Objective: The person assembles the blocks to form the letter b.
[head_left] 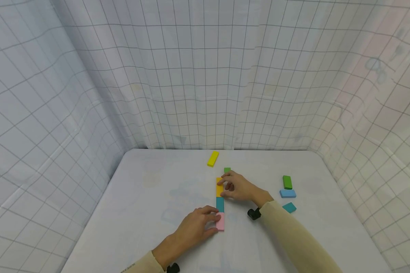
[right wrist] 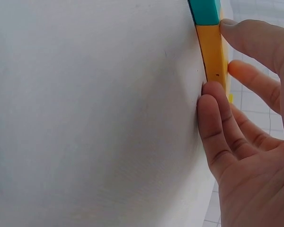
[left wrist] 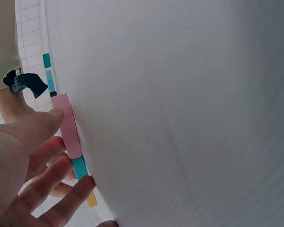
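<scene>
Pink block (head_left: 220, 224) ends the row (head_left: 220, 204) on the tabletop (head_left: 140, 182); left hand (head_left: 195, 224) touches it with spread fingers (head_left: 212, 217), right hand (head_left: 240, 187) likewise the orange block (head_left: 219, 189), probably to keep the row straight.

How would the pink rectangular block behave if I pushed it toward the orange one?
The pink rectangular block would probably slide, not roll: it lies flat. Its crisp, straight edges suggest it's stiff. The teal block against its end would likely be pushed along.
</scene>
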`<state>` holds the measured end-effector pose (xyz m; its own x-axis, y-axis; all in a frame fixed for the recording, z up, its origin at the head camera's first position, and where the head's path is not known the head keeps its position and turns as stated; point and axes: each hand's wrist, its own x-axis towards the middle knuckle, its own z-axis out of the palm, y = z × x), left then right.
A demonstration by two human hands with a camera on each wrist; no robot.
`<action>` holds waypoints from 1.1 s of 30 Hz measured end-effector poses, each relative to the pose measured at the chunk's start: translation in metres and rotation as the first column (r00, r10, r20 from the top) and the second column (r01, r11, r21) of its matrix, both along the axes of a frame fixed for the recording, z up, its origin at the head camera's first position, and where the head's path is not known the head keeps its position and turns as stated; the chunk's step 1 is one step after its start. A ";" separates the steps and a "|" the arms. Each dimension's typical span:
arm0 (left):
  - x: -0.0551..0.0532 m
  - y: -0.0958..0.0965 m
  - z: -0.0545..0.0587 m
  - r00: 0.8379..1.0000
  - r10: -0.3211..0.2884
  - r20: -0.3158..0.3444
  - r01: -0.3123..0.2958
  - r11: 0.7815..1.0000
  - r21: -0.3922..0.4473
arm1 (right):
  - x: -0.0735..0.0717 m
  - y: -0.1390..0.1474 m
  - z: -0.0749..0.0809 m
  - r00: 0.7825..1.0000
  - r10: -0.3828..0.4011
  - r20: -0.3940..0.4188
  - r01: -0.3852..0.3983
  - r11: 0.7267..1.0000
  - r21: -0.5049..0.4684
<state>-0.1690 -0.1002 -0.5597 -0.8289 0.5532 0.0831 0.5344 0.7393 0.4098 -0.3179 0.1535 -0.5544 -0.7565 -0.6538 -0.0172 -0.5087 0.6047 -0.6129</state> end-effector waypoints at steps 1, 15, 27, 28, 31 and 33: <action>0.000 0.000 0.000 1.000 -0.002 -0.004 0.002 1.000 0.003 | 0.000 0.000 0.000 1.000 0.000 0.000 0.000 1.000 0.002; 0.000 -0.002 0.002 0.997 -0.043 -0.065 0.046 0.998 0.040 | -0.002 0.000 0.000 1.000 -0.008 0.004 0.007 1.000 0.018; -0.001 -0.003 0.000 0.998 -0.042 -0.050 0.044 0.998 0.035 | 0.000 -0.001 0.003 1.000 0.000 0.000 0.000 0.999 0.044; -0.002 -0.003 -0.001 0.998 -0.042 -0.049 0.044 0.998 0.035 | -0.001 -0.001 0.003 1.000 -0.001 0.002 0.000 0.999 0.048; -0.001 -0.003 0.000 0.998 -0.039 -0.044 0.041 0.999 0.034 | -0.001 -0.001 0.004 1.000 0.000 0.008 -0.001 0.998 0.057; -0.001 -0.003 0.000 0.998 -0.042 -0.046 0.044 0.998 0.039 | -0.001 -0.001 0.005 1.000 0.004 0.008 -0.005 0.998 0.058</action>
